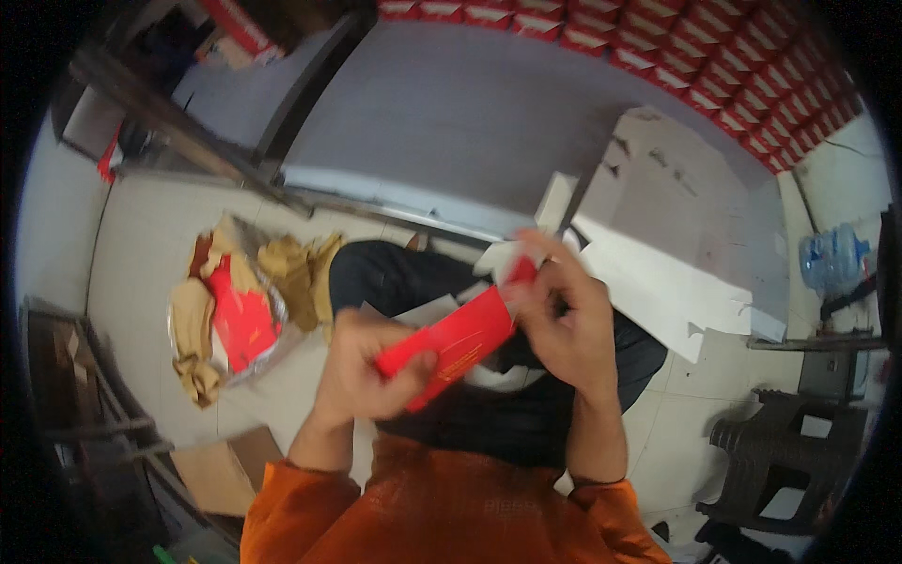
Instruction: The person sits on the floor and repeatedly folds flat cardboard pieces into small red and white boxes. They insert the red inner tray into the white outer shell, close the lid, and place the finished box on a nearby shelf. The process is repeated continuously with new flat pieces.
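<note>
- The left hand (362,371) is raised before the chest, fingers curled and thumb pressed forward in a closed grip.
- The right hand (559,315) sits slightly higher, just beside it, fingertips pinched together.
- Both forearms rise from the lower edge, in orange sleeves pushed back to the elbows.

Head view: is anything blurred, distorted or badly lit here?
Head view: the right hand and the upper end of the red box are motion-blurred; the left hand is sharper; fisheye bends the stacked red boxes; black vignette rings the corners; light is dim and flat.
</note>
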Demonstrator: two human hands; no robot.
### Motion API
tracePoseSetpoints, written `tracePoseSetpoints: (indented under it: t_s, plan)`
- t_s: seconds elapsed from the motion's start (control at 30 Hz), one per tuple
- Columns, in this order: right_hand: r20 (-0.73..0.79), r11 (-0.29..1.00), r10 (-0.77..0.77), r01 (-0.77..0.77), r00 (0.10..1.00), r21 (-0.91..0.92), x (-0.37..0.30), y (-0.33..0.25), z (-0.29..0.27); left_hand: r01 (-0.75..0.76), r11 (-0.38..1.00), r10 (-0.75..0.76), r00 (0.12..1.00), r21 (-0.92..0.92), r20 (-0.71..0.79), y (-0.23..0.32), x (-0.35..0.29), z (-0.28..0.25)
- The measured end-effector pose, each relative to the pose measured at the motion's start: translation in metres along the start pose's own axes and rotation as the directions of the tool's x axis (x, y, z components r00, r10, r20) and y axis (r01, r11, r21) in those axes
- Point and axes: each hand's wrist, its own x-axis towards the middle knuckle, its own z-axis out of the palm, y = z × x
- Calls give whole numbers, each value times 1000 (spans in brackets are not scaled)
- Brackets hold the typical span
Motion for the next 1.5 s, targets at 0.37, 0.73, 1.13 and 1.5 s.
tracePoseSetpoints:
  t_s: [0.37,0.73,1.13,1.5]
  plan:
    - [366,973,-224,230,903,27,-21,9,27,257,942,-216,956,-215,197,-34,-2,-15]
    - [361,970,-243,214,900,118,-39,39,15,68,959,7,965,-276,261,-37,3,-9]
    - [106,648,261,-93,960,-756,-47,12,-40,402,886,-463,741,231,486,7,19,-47]
    - [-93,955,-290,294,952,29,-58,37,-40,84,927,137,832,-367,537,-44,1,5]
